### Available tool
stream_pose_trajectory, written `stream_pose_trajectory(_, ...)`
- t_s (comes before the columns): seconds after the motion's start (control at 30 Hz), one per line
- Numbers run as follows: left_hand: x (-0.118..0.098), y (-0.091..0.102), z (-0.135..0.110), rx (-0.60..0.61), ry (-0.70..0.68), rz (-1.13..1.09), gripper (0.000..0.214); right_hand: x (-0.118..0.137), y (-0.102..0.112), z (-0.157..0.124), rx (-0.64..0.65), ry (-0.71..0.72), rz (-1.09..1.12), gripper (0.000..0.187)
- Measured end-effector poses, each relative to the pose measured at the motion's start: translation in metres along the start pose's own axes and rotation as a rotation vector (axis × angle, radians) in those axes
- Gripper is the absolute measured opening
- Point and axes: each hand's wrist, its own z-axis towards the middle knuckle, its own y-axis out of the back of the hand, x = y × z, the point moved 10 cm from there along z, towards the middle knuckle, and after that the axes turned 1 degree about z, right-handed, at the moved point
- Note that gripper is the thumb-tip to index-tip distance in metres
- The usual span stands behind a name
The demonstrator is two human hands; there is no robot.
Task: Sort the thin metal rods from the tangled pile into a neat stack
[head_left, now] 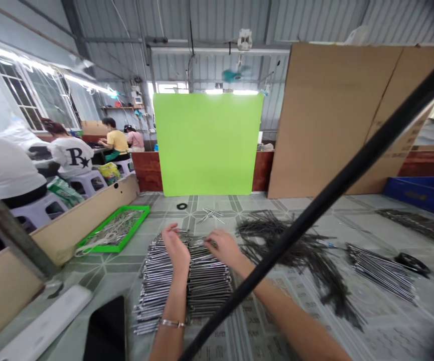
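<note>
Two side-by-side piles of thin shiny metal rods lie in front of me, a left pile [154, 281] and a right pile [209, 288]. My left hand [176, 249] rests upright along the seam between them, its fingers stretched loosely forward and holding nothing that I can see. Over the far end of the right pile is my right hand [224, 247], fingers curled and tips close together; whatever they may pinch is too small to make out. Beyond both hands, a few loose rods [211, 215] lie crossed on the table.
A green tray [117, 247] holds metal pieces at left. A phone [106, 331] and a white oblong object [43, 326] lie near me. Dark strips [277, 235], another rod bundle [382, 273] and a blue bin [420, 195] are right. A black bar [314, 215] crosses the view. Co-workers sit left.
</note>
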Motion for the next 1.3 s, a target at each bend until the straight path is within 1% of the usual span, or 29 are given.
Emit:
stream_pose_trajectory(0.07,-0.008,-0.001,-0.003,-0.001,-0.028,-0.035,0.045,-0.053,-0.005,0.011,0.031,-0.27,-0.152,0.021)
stream_pose_trajectory(0.1,-0.013,-0.001,-0.004,0.005,-0.052,-0.05,0.045,-0.074,-0.008,0.014,0.04,-0.359,-0.196,0.023)
stream_pose_trajectory(0.17,-0.024,-0.002,-0.007,0.022,-0.109,-0.067,0.045,-0.108,-0.016,0.019,0.056,-0.483,-0.245,0.026)
stream_pose_trajectory(0.23,-0.033,-0.003,-0.009,0.038,-0.169,-0.083,0.042,-0.129,-0.024,0.023,0.066,-0.552,-0.269,0.025)
stream_pose_trajectory(0.3,-0.037,-0.002,-0.011,0.043,-0.203,-0.104,0.038,-0.137,-0.03,0.027,0.064,-0.583,-0.29,0.025)
stream_pose_trajectory(0.43,-0.031,-0.002,-0.01,0.028,-0.179,-0.137,0.035,-0.138,-0.031,0.032,0.047,-0.584,-0.332,0.031)
stream_pose_trajectory(0.5,-0.029,-0.004,-0.01,0.038,-0.174,-0.12,0.036,-0.137,-0.031,0.032,0.049,-0.569,-0.345,0.028)
stream_pose_trajectory(0.63,-0.036,-0.008,-0.013,0.065,-0.2,-0.084,0.039,-0.131,-0.036,0.034,0.088,-0.49,-0.34,0.021)
stream_pose_trajectory(0.7,-0.041,-0.007,-0.017,0.068,-0.211,-0.105,0.038,-0.124,-0.037,0.036,0.084,-0.463,-0.343,0.024)
stream_pose_trajectory(0.77,-0.046,-0.007,-0.02,0.079,-0.228,-0.12,0.035,-0.115,-0.033,0.034,0.056,-0.456,-0.352,0.028)
stream_pose_trajectory(0.87,-0.052,-0.012,-0.025,0.119,-0.278,-0.086,0.031,-0.105,-0.021,0.024,0.005,-0.477,-0.363,0.028)
stream_pose_trajectory(0.93,-0.056,-0.017,-0.028,0.159,-0.308,-0.051,0.029,-0.107,-0.007,0.01,-0.037,-0.519,-0.37,0.03)
stream_pose_trajectory(1.0,-0.061,-0.024,-0.032,0.227,-0.333,-0.014,0.026,-0.114,0.011,-0.007,-0.078,-0.565,-0.38,0.032)
stream_pose_trajectory(1.07,-0.071,-0.035,-0.04,0.328,-0.371,0.026,0.024,-0.118,0.028,-0.022,-0.12,-0.565,-0.377,0.03)
stream_pose_trajectory(1.13,-0.085,-0.047,-0.052,0.437,-0.436,0.078,0.024,-0.113,0.043,-0.032,-0.191,-0.475,-0.315,0.024)
stream_pose_trajectory(1.2,-0.097,-0.057,-0.065,0.51,-0.506,0.156,0.028,-0.097,0.056,-0.039,-0.274,-0.305,-0.179,0.02)
stream_pose_trajectory(1.23,-0.1,-0.061,-0.071,0.529,-0.531,0.202,0.032,-0.086,0.06,-0.041,-0.302,-0.212,-0.098,0.02)
stream_pose_trajectory(1.3,-0.102,-0.066,-0.076,0.528,-0.539,0.293,0.038,-0.067,0.064,-0.046,-0.316,-0.063,0.03,0.021)
